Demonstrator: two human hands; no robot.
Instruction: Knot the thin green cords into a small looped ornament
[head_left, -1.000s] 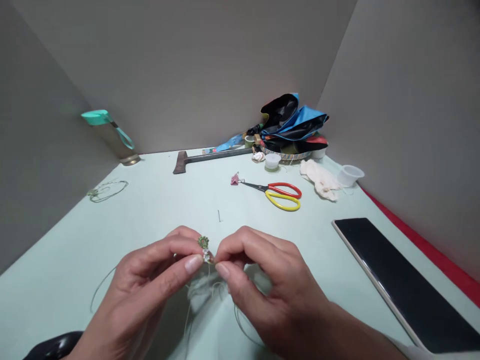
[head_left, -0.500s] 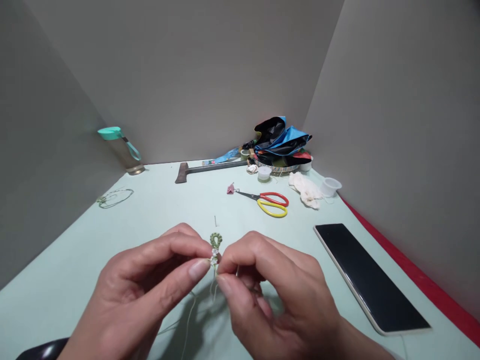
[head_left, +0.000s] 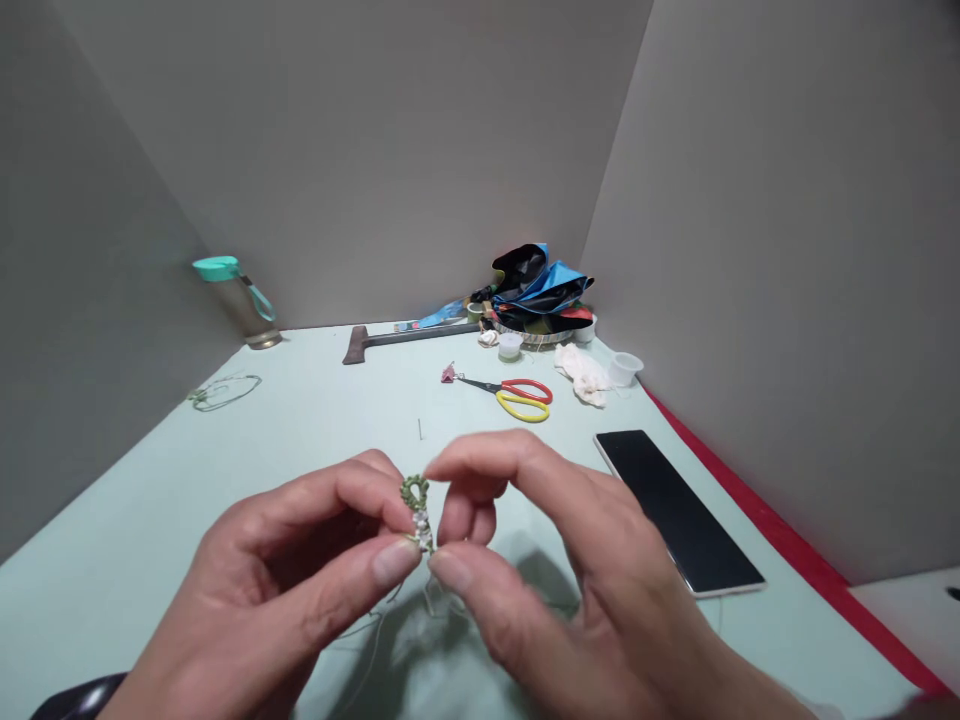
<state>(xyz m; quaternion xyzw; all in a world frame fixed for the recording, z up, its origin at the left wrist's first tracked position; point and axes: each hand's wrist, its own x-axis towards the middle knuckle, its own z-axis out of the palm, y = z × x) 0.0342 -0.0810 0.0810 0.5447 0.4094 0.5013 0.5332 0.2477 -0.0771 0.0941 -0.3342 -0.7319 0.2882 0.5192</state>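
My left hand [head_left: 300,560] pinches a small piece of knotted green cord [head_left: 415,491] between thumb and forefinger. Its top forms a round loop, and white beads or white knotting [head_left: 421,525], too small to tell which, run below. Thin pale thread ends [head_left: 375,645] trail down under the hands. On the other side, my right hand [head_left: 577,560] has its forefinger by the loop's edge and its thumb near the lower end, with a gap between them. Whether its fingertips touch the piece is hard to tell. A needle or pin [head_left: 420,429] is just beyond.
Red-and-yellow-handled scissors [head_left: 517,398] lie ahead, near a pink clip [head_left: 448,373]. A hammer-like tool [head_left: 412,338], a blue-black pouch [head_left: 540,290] and small cups [head_left: 510,346] are behind. The phone [head_left: 682,510] lies right; the bottle [head_left: 244,305] and coiled cord [head_left: 225,392] left.
My right forefinger has lifted away from the thumb, up beside the loop, opening the pinch at the lower threads. My left hand keeps its pinch. The view has turned slightly right.
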